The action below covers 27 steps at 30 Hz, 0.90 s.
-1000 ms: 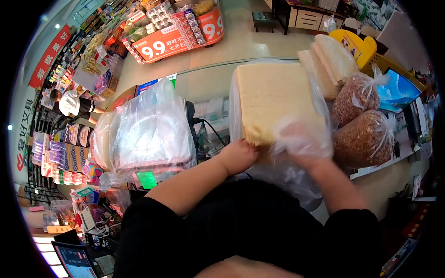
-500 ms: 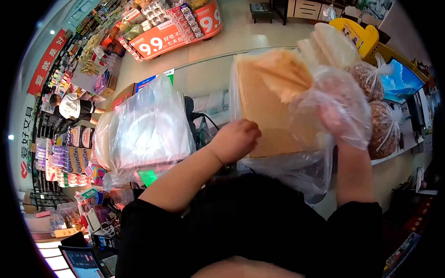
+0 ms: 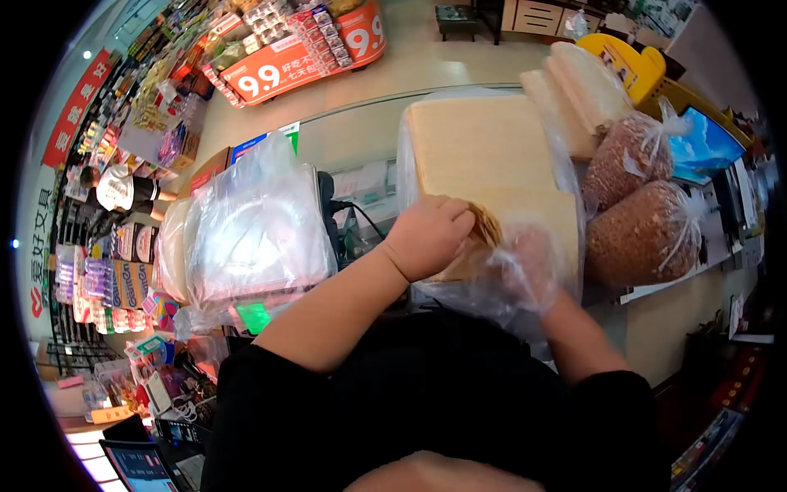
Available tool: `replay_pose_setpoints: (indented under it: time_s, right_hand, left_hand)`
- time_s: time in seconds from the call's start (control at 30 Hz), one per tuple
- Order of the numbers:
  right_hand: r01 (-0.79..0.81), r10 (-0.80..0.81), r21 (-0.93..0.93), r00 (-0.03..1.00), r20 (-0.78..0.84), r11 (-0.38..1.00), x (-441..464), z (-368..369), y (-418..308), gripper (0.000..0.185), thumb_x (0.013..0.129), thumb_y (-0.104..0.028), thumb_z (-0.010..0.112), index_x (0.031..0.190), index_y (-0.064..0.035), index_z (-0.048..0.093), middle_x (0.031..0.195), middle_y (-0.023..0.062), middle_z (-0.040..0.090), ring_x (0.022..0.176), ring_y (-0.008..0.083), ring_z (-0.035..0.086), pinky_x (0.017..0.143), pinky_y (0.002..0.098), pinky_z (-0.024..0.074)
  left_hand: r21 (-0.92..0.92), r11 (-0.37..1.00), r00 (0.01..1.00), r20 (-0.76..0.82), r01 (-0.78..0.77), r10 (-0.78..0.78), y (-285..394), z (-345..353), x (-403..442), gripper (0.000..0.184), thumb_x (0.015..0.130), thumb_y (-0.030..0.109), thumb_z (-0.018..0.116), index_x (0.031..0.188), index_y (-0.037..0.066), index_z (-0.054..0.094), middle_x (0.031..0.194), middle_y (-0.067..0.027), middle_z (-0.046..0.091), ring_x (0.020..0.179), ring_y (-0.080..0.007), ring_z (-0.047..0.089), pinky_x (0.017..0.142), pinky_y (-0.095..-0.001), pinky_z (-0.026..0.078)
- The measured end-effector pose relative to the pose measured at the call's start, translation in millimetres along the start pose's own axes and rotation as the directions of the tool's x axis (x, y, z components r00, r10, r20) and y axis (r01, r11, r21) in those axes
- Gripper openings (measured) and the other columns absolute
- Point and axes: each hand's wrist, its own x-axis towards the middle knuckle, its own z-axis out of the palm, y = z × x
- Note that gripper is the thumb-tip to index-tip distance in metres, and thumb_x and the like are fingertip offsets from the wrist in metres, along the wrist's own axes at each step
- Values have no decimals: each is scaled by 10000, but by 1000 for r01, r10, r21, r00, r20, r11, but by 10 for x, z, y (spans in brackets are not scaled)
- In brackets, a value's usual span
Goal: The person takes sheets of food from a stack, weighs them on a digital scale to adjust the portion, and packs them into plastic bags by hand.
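A broad stack of thin, pale yellow sheets, like tofu skin (image 3: 484,139), lies on clear plastic in front of me. My left hand (image 3: 434,236) is closed over the stack's near part, its fingers pinching a golden-brown bunched sheet (image 3: 485,225). Just right of that, my right hand (image 3: 533,264) is covered by a clear plastic bag (image 3: 500,275). Motion and the crumpled film smear its fingers, so their grip is unclear. This hand is low over the stack's near right part, close to the bunched sheet.
Two tied bags of reddish-brown grains or nuts (image 3: 643,234) sit at the right. Behind them are pale rolled sheets (image 3: 586,86) and a yellow container (image 3: 623,61). A plastic-covered device (image 3: 254,230) with a black cable stands left. A person (image 3: 119,189) is among shelves farther left.
My right hand has come left and nearer from the right side of the stack. The brown sheet, spread and lifted before, is now bunched at my left hand, which has moved slightly right.
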Motion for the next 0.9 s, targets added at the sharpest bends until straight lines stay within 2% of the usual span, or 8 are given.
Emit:
replay_pose_setpoints:
  time_s: [0.1, 0.2, 0.33, 0.53, 0.63, 0.73, 0.8, 0.9]
  right_hand:
    - [57, -59, -229, 998, -3, 972, 405, -396, 125, 102, 815, -119, 620, 901, -130, 673, 865, 68, 621, 778, 287, 601, 723, 399, 502]
    - [109, -181, -503, 979, -97, 857, 729, -907, 156, 114, 811, -79, 620, 918, -106, 645, 885, 56, 610, 811, 276, 596, 736, 382, 500]
    - [10, -102, -373, 968, -230, 928, 633, -1172, -35, 224, 764, -85, 674, 986, -88, 638, 956, 66, 632, 901, 279, 615, 807, 388, 506]
    - [42, -36, -227, 999, 31, 973, -32, -40, -126, 216, 766, -234, 660, 935, -101, 684, 936, 128, 640, 963, 337, 595, 848, 475, 472]
    - [-47, -1, -267, 984, -178, 962, -164, 184, -129, 198, 762, -226, 662, 908, -99, 705, 944, 140, 658, 937, 344, 614, 822, 482, 478]
    - [-184, 189, -178, 982, 13, 967, -142, 185, 30, 211, 780, -203, 648, 944, -87, 715, 963, 147, 680, 939, 331, 642, 805, 449, 507]
    - [-246, 254, -61, 930, 266, 967, 293, -341, 65, 229, 806, -184, 634, 982, -57, 707, 970, 150, 686, 950, 322, 656, 797, 416, 531]
    - [-46, -43, -448, 981, -188, 893, 507, -877, 124, 148, 836, -176, 625, 892, -53, 687, 901, 165, 663, 921, 338, 643, 844, 427, 528]
  left_hand:
    - [25, 999, 999, -25, 26, -25, 18, -136, -14, 221, 783, 143, 690, 984, 70, 634, 1000, -101, 612, 949, -316, 609, 838, -414, 513]
    - [-16, 1000, 952, 305, -10, 14, 1, -104, -234, 239, 784, 150, 678, 1004, 70, 631, 1040, -99, 611, 991, -317, 603, 855, -411, 512]
    - [-36, 996, 926, 366, -85, 92, -55, 206, -554, 206, 855, 146, 554, 1011, 68, 663, 1015, -105, 622, 961, -297, 620, 856, -394, 520]
    - [142, 978, 835, 548, -155, 53, -52, 330, -483, 210, 826, 156, 583, 994, 44, 641, 1002, -109, 610, 934, -290, 622, 793, -379, 533]
    - [-23, 1000, 987, 161, -3, 6, 43, 132, -239, 171, 772, 150, 651, 915, 59, 628, 959, -106, 616, 880, -302, 635, 757, -404, 537]
    - [-14, 999, 999, -42, -34, 33, 142, -49, -7, 179, 782, 151, 653, 935, 59, 636, 946, -101, 614, 859, -302, 633, 748, -409, 539]
    - [-20, 999, 998, -53, 29, -30, 191, -130, 15, 186, 789, 153, 656, 949, 60, 635, 956, -95, 613, 854, -302, 631, 751, -407, 539]
    - [0, 1000, 984, 178, 12, -11, 102, 47, -202, 192, 789, 147, 657, 960, 64, 634, 965, -89, 612, 867, -302, 627, 763, -406, 540]
